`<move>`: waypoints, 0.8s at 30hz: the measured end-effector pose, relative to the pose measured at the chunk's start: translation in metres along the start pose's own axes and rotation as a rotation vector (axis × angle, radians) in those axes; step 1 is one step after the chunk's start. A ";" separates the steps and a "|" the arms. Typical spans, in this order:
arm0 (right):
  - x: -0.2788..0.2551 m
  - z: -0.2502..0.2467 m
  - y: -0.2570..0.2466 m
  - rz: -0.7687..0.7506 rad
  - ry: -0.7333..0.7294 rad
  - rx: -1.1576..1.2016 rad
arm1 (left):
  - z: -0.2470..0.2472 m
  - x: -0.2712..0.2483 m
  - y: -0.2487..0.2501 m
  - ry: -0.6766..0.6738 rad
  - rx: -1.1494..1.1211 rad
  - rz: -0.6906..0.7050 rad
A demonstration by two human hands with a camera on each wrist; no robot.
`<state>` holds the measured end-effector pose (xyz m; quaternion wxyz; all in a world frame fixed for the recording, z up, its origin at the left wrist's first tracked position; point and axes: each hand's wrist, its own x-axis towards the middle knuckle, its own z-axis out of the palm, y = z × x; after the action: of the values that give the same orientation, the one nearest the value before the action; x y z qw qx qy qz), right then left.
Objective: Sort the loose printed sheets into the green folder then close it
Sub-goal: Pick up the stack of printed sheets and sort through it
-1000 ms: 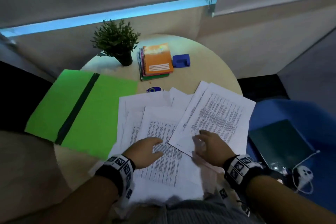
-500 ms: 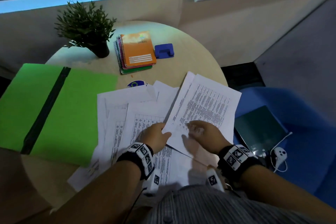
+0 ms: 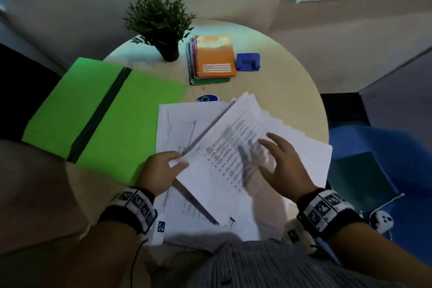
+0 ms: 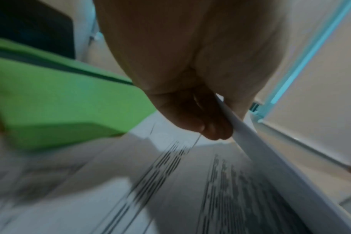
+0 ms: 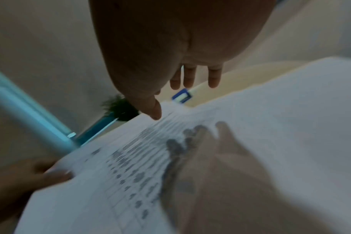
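Several printed sheets (image 3: 245, 147) pinched at one corner by left hand (image 3: 159, 170), tilted above the worktop (image 3: 280, 91), right hand (image 3: 284, 166) fingers spread above them, green folder (image 3: 93, 114) lying open alongside.

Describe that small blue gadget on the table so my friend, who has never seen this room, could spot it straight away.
Start at the round table and look to its far side, where a potted plant stands. Just right of it lies a stack of spiral notebooks with an orange cover on top. The blue hole punch sits beside the stack's right edge: the only small, solid blue block there.
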<state>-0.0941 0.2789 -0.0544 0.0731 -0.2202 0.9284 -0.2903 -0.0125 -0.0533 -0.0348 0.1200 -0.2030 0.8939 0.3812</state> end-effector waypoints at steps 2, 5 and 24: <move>0.022 0.005 -0.029 -0.168 -0.036 -0.091 | -0.012 -0.003 0.022 -0.024 0.045 0.091; 0.056 0.004 -0.063 -0.234 -0.140 -0.221 | -0.025 -0.008 0.045 -0.007 0.095 0.190; 0.090 -0.037 -0.067 0.308 -0.033 0.947 | -0.019 -0.012 0.065 0.219 -0.678 -0.053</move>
<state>-0.1592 0.2074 0.0134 0.2216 -0.0278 0.7152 -0.6623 -0.0325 -0.0233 0.0232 -0.0408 -0.2939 0.7188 0.6287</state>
